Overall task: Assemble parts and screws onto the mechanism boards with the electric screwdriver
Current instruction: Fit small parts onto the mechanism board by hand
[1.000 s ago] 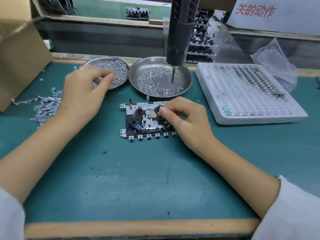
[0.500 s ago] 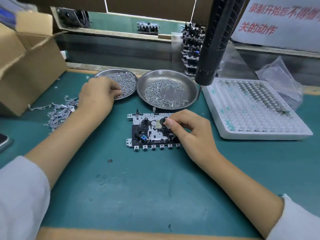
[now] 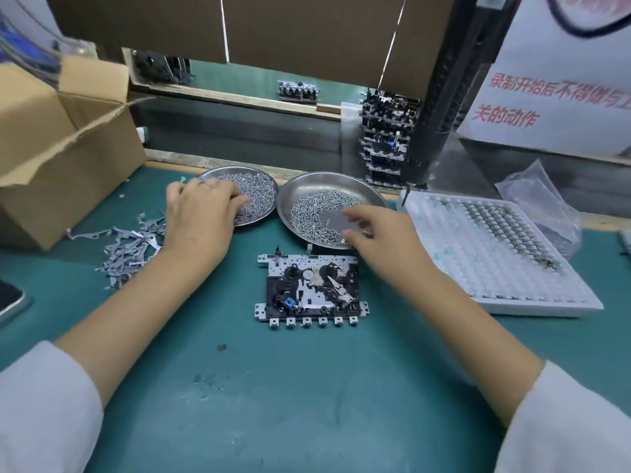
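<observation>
Head view: the right hand's (image 3: 382, 240) fingers (image 3: 355, 213) hang loosely apart over the right screw dish (image 3: 368, 192), probably to pick a screw; whether one is pinched cannot be told. Left hand (image 3: 198, 220) fingers dip, curled, into the left screw dish (image 3: 266, 186); their grip is hidden. Just nearer than both dishes, the mechanism board (image 3: 312, 290) lies flat on the desk (image 3: 307, 404), untouched, below both hands. Beyond the dishes hangs the electric screwdriver (image 3: 440, 97), unheld.

green bench mat (image 3: 307, 404) | brown back panel (image 3: 307, 32) | white notice, red characters (image 3: 560, 107)
</observation>
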`<move>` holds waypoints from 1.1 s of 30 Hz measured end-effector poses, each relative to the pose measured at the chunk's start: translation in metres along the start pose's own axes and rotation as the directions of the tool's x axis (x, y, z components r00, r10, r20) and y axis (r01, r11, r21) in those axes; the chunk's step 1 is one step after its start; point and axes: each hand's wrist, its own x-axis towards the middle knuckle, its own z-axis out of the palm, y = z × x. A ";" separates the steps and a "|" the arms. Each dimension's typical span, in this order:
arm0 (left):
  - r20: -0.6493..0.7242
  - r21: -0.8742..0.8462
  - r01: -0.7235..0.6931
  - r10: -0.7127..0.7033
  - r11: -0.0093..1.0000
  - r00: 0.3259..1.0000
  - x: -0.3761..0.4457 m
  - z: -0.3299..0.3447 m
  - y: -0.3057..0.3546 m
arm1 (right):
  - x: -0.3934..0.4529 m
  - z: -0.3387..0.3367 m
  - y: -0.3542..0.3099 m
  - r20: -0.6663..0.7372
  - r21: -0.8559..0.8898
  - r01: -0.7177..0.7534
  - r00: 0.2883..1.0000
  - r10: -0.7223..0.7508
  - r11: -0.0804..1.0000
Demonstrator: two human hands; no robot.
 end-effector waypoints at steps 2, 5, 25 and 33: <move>-0.010 -0.111 0.022 -0.023 0.994 1.000 -0.001 -0.003 0.002 | 0.012 0.003 0.001 0.078 -0.046 -0.068 0.994 0.071 0.997; 0.001 -0.462 0.112 -0.126 0.880 0.992 -0.006 -0.013 0.012 | 0.021 0.007 0.003 0.046 -0.015 -0.113 0.992 0.114 0.993; 0.013 -0.902 0.036 -0.056 0.430 0.998 -0.057 -0.032 0.077 | -0.028 -0.007 -0.034 0.362 0.931 -0.348 0.916 0.174 -0.105; -0.131 -0.846 -0.104 -0.015 0.523 0.991 -0.060 -0.032 0.078 | -0.030 -0.008 -0.037 0.369 0.929 -0.366 0.904 0.217 -0.055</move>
